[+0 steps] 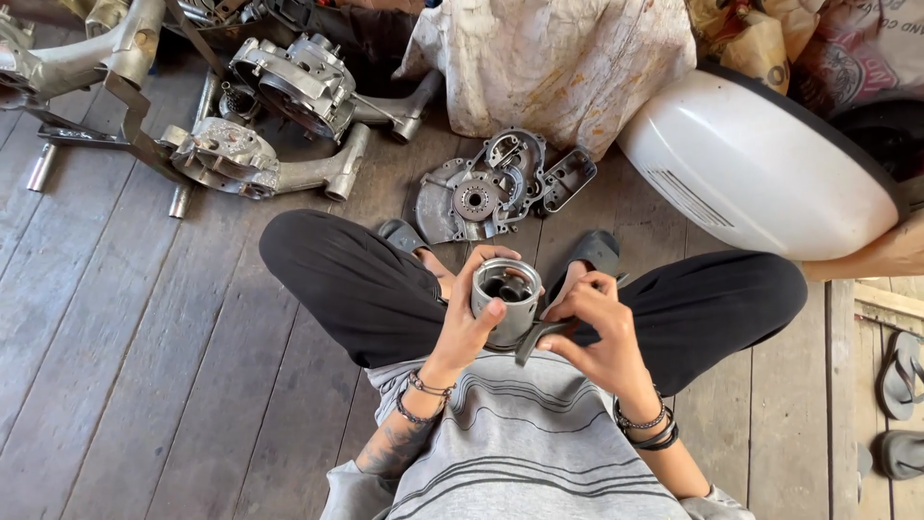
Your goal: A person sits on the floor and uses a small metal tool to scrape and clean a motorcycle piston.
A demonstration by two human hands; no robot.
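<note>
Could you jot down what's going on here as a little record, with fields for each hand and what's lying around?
Setting: person seated cross-legged on a wooden floor
Left hand: wrapped around a round hollow metal part, open end facing up
Right hand: pinching a thin dark curved ring against that part
Ahead on floor: flat metal cover plates, engine casings
Right side: white curved panel, sandals
Behind: stained cloth
</note>
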